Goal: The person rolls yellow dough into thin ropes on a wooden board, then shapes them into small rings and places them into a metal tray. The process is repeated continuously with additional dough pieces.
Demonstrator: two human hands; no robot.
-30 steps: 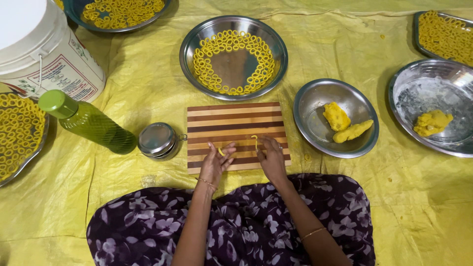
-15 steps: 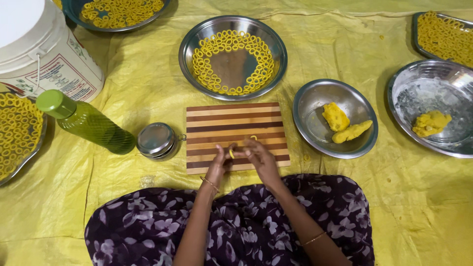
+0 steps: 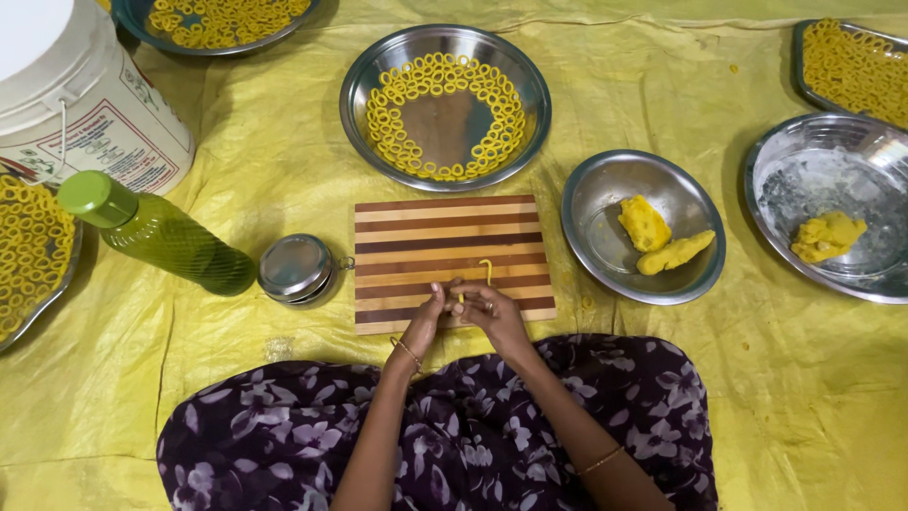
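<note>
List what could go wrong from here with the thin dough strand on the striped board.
1. The dough strand is very thin where it leaves the right hand and left hand; a hard pull could snap it.
2. Both hands work at the near edge of the cutting board; the strand might slip off onto the yellow sheet.
3. The green bottle lies on its side beside the small steel tin; a nudge could roll it.
</note>
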